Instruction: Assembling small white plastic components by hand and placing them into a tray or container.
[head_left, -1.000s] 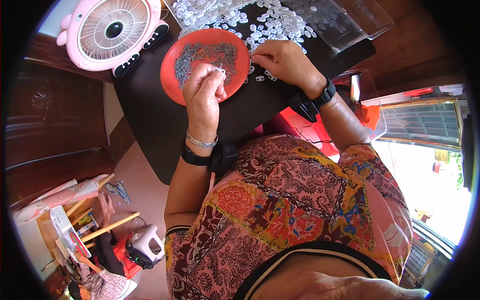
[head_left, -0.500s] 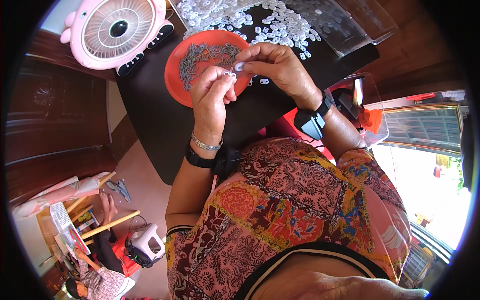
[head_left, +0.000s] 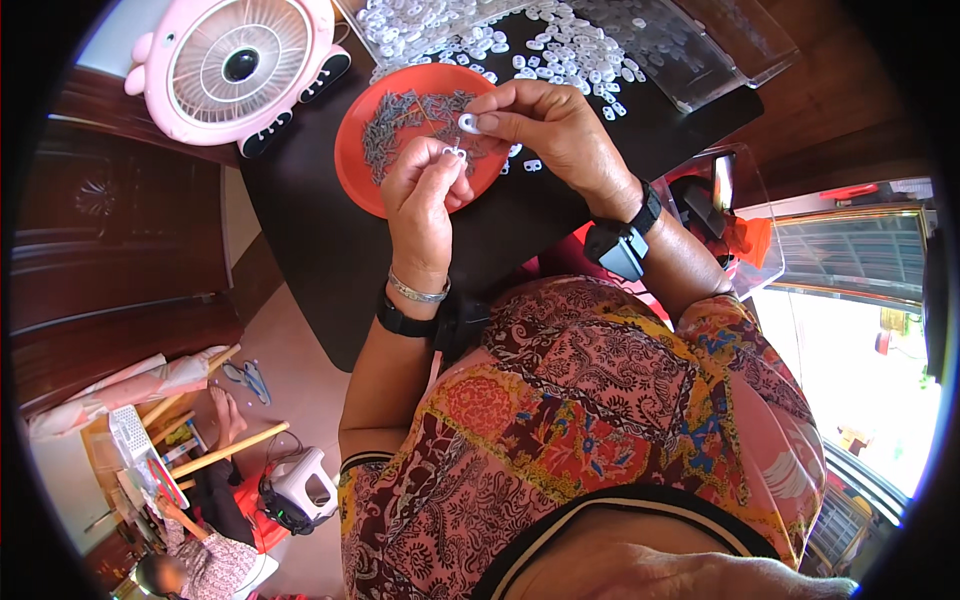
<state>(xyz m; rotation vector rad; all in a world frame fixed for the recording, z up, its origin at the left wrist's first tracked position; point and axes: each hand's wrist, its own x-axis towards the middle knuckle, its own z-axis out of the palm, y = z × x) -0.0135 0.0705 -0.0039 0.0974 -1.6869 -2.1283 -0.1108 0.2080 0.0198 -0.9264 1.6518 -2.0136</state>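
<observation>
I see both hands raised over the round orange plastic plate [head_left: 352,150], which lies on the black surface [head_left: 320,240]. The right hand [head_left: 545,130] pinches a small white plastic ring piece [head_left: 467,122] between thumb and forefinger. The left hand [head_left: 425,195] is closed, fingertips pinching a tiny white and metal part [head_left: 452,152] — it is too small to tell more. On the plate lies a heap of thin grey metal pins [head_left: 395,120]. Behind it many loose white plastic pieces [head_left: 560,50] are scattered, and a pink round fan [head_left: 235,65] stands at the left.
</observation>
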